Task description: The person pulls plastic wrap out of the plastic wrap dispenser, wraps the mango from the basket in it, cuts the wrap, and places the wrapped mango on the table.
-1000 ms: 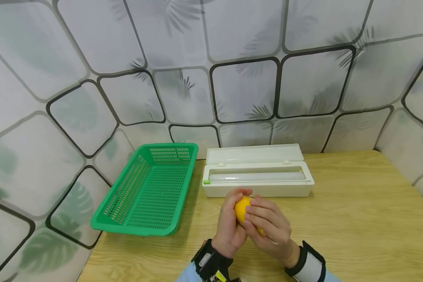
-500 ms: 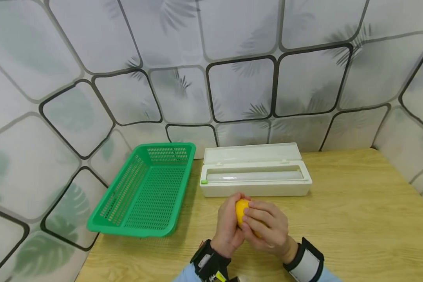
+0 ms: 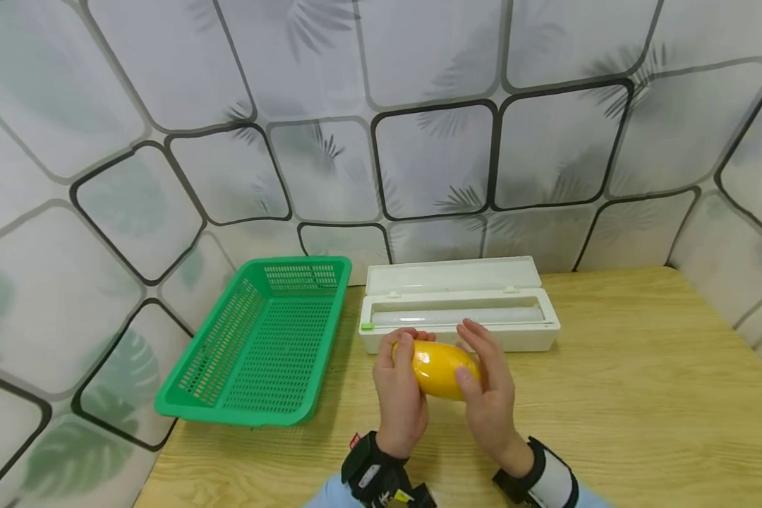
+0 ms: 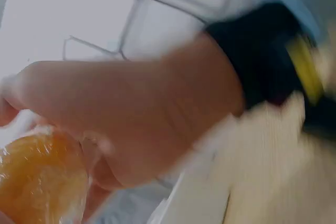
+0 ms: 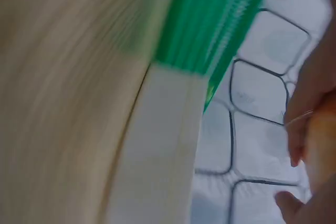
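A yellow, oblong mango [image 3: 440, 371] is held above the near part of the table, lying crosswise in the head view. Clear, shiny film covers it in the left wrist view, where the wrapped mango [image 4: 44, 179] shows at the lower left. My left hand [image 3: 398, 398] grips its left end, thumb along the near side. At the other end, my right hand [image 3: 494, 395] has its fingers raised and spread, with the thumb touching the fruit. Behind the hands stands a white cling film dispenser [image 3: 521, 340], lid up, a roll inside and a green slider at its left.
A green plastic basket [image 3: 317, 367] with slotted walls stands left of the dispenser. Patterned cloth [image 3: 438, 162] rises behind the wooden table [image 3: 635, 381] and along its sides. Both wrists wear black straps.
The hands have moved apart from their cupped hold, and the mango has turned crosswise so its long side shows. My right fingers have lifted and spread off it.
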The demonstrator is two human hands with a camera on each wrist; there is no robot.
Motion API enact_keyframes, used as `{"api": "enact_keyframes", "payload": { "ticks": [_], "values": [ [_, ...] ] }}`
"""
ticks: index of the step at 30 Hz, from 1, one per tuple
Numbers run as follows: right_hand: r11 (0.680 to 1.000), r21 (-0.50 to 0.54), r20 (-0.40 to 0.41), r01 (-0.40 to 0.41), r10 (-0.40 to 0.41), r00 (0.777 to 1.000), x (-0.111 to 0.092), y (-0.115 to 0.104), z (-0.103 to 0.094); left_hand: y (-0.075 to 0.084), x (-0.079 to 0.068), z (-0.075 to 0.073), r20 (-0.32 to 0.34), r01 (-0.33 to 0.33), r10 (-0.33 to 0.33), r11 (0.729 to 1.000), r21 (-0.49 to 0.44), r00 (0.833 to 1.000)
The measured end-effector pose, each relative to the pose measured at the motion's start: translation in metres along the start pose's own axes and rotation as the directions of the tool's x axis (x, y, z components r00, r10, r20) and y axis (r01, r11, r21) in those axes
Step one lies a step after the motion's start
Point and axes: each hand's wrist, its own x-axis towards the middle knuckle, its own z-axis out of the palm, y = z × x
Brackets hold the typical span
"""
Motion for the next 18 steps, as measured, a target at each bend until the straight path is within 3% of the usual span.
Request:
{"api": "enact_keyframes", "payload": {
  "ticks": [1, 2, 3, 4, 6, 7, 8, 10, 12, 15, 17, 18],
  "values": [
    [0.976, 0.095, -0.011, -0.198, 0.2, 0.98, 0.0, -0.001, -0.001, -0.002, -0.001, 0.0, 0.015, -0.062, 0.061, 0.996, 0.069, 0.998],
    [0.901, 0.203, -0.003, -0.384, 0.393, 0.92, 0.001, -0.003, -0.002, -0.004, -0.002, -0.001, 0.041, -0.132, 0.127, 0.982, 0.137, 0.991],
    [0.79, 0.305, 0.011, -0.533, 0.556, 0.831, 0.002, -0.004, -0.003, -0.007, -0.003, -0.002, 0.083, -0.213, 0.2, 0.957, 0.199, 0.976],
    [0.665, 0.379, 0.028, -0.643, 0.687, 0.727, 0.003, -0.005, -0.004, -0.01, -0.004, -0.002, 0.137, -0.3, 0.273, 0.921, 0.247, 0.952],
    [0.441, 0.476, 0.071, -0.761, 0.843, 0.532, 0.005, -0.005, -0.006, -0.016, -0.004, -0.003, 0.255, -0.469, 0.404, 0.828, 0.307, 0.879],
    [0.363, 0.495, 0.092, -0.789, 0.882, 0.463, 0.005, -0.004, -0.007, -0.019, -0.004, -0.003, 0.307, -0.544, 0.459, 0.776, 0.319, 0.834],
    [0.307, 0.508, 0.105, -0.805, 0.905, 0.412, 0.004, -0.003, -0.008, -0.022, -0.004, -0.003, 0.35, -0.609, 0.507, 0.727, 0.317, 0.788],
    [0.248, 0.509, 0.123, -0.824, 0.927, 0.354, 0.002, -0.001, -0.01, -0.026, -0.003, -0.003, 0.404, -0.699, 0.576, 0.641, 0.316, 0.711],
    [0.213, 0.505, 0.156, -0.837, 0.931, 0.331, 0.0, 0.0, -0.012, -0.027, -0.001, -0.004, 0.426, -0.749, 0.619, 0.58, 0.32, 0.66],
    [0.155, 0.503, 0.256, -0.85, 0.913, 0.319, 0.0, 0.0, -0.015, -0.027, 0.001, -0.005, 0.469, -0.815, 0.668, 0.5, 0.293, 0.578],
    [0.109, 0.514, 0.354, -0.851, 0.877, 0.326, 0.001, 0.0, -0.019, -0.024, 0.003, -0.004, 0.513, -0.867, 0.7, 0.43, 0.251, 0.496],
    [0.087, 0.52, 0.41, -0.85, 0.847, 0.338, 0.002, 0.001, -0.021, -0.021, 0.004, -0.003, 0.536, -0.895, 0.718, 0.386, 0.226, 0.445]
  ]
}}
